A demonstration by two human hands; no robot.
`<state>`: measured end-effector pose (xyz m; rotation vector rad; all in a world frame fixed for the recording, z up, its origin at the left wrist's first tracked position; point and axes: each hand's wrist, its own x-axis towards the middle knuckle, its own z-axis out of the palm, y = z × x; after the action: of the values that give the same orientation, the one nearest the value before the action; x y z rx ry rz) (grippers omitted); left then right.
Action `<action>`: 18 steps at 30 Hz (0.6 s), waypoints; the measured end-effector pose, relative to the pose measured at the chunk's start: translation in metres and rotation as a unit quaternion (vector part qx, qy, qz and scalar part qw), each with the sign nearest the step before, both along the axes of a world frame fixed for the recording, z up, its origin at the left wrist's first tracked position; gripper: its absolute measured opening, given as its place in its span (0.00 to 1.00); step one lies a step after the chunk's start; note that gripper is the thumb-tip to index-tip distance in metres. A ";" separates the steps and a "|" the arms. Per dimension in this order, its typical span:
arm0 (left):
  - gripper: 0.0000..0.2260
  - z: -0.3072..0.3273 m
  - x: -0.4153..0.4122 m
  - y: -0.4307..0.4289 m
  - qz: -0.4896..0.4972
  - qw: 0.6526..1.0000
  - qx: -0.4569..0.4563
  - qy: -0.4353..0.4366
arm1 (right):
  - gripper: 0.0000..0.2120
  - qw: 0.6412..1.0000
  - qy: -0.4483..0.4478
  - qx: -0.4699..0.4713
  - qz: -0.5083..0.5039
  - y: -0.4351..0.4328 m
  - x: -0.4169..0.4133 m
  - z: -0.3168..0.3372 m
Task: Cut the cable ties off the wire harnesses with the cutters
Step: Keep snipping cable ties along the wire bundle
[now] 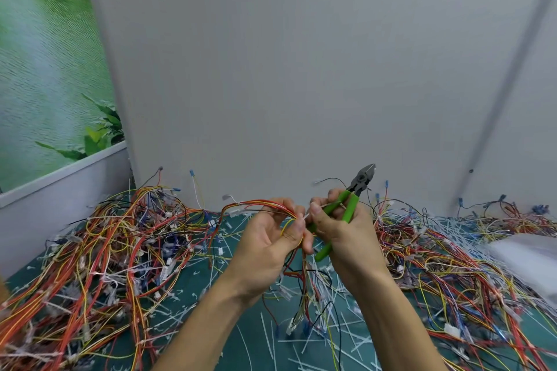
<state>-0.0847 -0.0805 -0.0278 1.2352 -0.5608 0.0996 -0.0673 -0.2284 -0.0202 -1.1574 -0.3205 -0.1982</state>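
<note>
Evidently, the step in hand was tie removal, not cutting. The left hand (268,238) was clamped on the wire harness (265,205), held above the green mat (250,340) at centre. The right hand (340,232) gripped the cutters (352,196) by their green handles, while its thumb and forefinger pinched a white cable tie (306,215) at the bundle. The cutters' long axis ran diagonally, nose pointing up and away to the right, clear of the wires. The next move probably called for drawing the tie free, then locating 1 more.
</note>
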 end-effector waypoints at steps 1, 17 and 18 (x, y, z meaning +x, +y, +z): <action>0.10 0.001 0.000 0.000 0.005 1.000 0.005 0.000 | 0.10 1.000 0.008 0.003 0.001 0.000 0.001 -0.001; 0.13 0.009 0.007 0.020 0.081 0.996 0.024 0.011 | 0.06 0.965 0.139 0.216 0.046 -0.023 0.015 0.007; 0.12 0.010 0.007 0.021 0.085 0.996 0.018 0.011 | 0.05 0.953 0.158 0.252 0.055 -0.026 0.014 0.009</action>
<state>-0.0779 -0.0594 -0.0176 1.3172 -0.4395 0.2187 -0.0533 -0.2547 -0.0113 -0.6463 -0.0426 0.0091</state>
